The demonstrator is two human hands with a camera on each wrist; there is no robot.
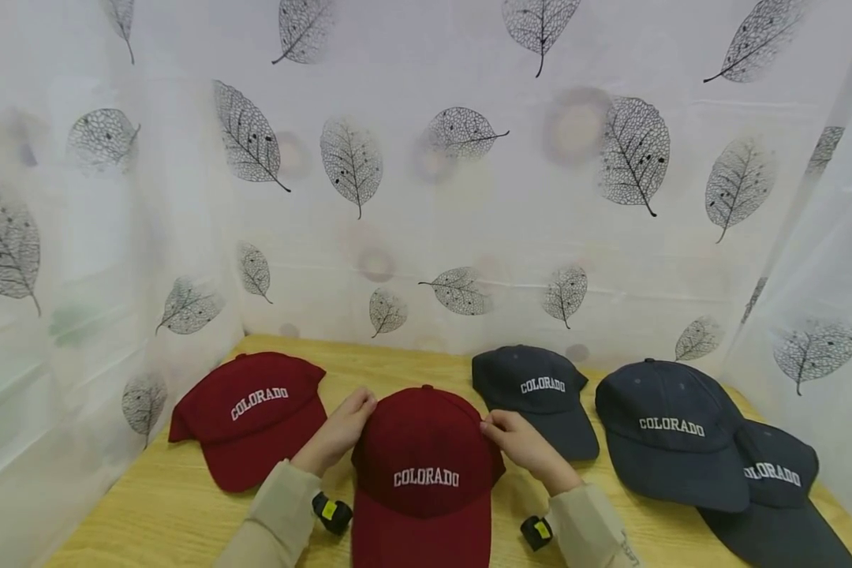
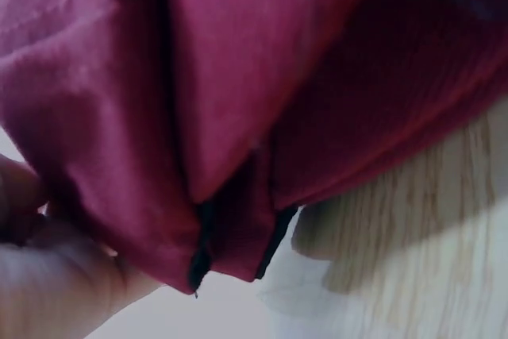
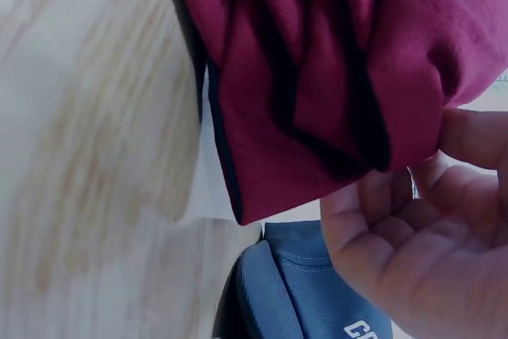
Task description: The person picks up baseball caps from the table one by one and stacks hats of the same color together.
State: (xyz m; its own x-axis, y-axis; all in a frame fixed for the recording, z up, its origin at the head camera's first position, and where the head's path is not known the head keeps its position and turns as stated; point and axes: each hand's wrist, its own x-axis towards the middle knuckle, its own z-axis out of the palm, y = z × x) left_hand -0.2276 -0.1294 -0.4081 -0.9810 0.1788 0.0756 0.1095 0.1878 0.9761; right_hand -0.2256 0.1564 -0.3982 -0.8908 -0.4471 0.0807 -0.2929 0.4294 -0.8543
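A dark red baseball cap (image 1: 426, 442) with white COLORADO lettering is upright at the front middle of the table, its brim toward me. My left hand (image 1: 344, 430) pinches the cap's left side, and my right hand (image 1: 528, 450) pinches the right side between thumb and fingers. In the left wrist view, folded red fabric (image 2: 230, 77) with dark edging hangs beside the fingers. Thumb and fingers of the right hand (image 3: 421, 220) grip the creased fabric (image 3: 302, 109) in the right wrist view. The cap's inside is hidden.
Another red cap (image 1: 255, 414) lies at the left on the wooden table (image 1: 149, 513). Three dark blue caps stand at the right: one behind (image 1: 532, 394), one larger (image 1: 667, 434), and one partly beneath it (image 1: 781, 505). A leaf-patterned curtain (image 1: 426, 205) encloses the table's back and sides.
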